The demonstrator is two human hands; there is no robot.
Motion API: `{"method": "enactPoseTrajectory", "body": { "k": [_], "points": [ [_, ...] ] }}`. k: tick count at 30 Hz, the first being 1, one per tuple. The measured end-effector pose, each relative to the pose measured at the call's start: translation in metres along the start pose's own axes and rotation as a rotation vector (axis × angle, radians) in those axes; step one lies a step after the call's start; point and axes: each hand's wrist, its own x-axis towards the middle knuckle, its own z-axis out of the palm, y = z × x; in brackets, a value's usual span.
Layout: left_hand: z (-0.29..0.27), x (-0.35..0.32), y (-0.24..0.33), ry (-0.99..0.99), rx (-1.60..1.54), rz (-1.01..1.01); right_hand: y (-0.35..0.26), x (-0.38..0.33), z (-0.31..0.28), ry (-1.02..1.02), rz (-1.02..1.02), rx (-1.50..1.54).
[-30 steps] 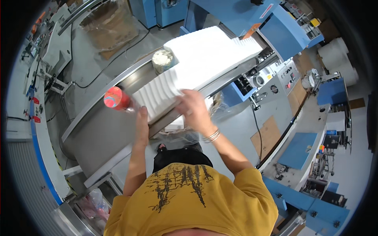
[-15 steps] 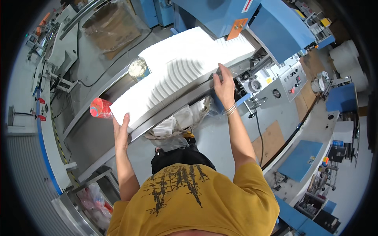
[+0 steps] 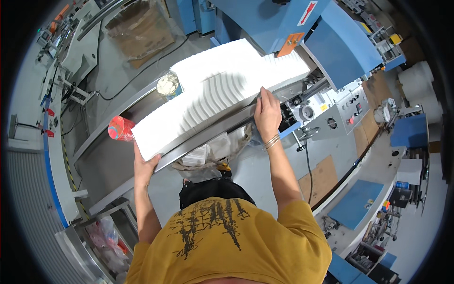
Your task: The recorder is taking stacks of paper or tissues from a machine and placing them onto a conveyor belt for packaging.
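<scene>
A person in a mustard-yellow shirt (image 3: 227, 241) leans over a long steel worktop (image 3: 142, 118) beside a blue machine (image 3: 302, 28), both arms stretched to a long row of white folded paper sheets (image 3: 208, 94). The row lies along the worktop's near rail, its far end running under the machine's housing. The left hand (image 3: 142, 168) presses flat against the near left end of the row, fingers spread, its grip open against the sheets rather than closed round them. The right hand (image 3: 267, 113) rests palm down on the rail at the row's right part, fingers extended, closed on nothing; thin bangles sit at the wrist.

A red-and-pink round container (image 3: 120, 128) stands on the worktop just beside the row's left end; a second round tub with a pale top (image 3: 168, 85) stands behind the row. On the machine, a white sign with a red arrow (image 3: 307, 13) sits high on the blue panel and an orange rectangular label (image 3: 289, 43) lower down, just above the sheets. A clear-wrapped brown carton (image 3: 142, 28) sits on the floor beyond. A grey control panel (image 3: 345, 106) with a red button lies to the right. The person's legs are hidden by the shirt, and the picture's rim is dark and bent.
</scene>
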Motion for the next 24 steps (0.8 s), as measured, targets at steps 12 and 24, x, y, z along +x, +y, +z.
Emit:
{"method": "enactPoseTrajectory", "body": {
  "k": [12,24],
  "points": [
    [0.027,-0.007,0.014,0.192,0.228,0.03,-0.011,0.004,0.002,0.086,0.018,0.056],
    [0.023,-0.006,0.024,0.116,-0.211,-0.076,-0.026,-0.001,0.002,0.034,0.058,0.006]
  ]
}}
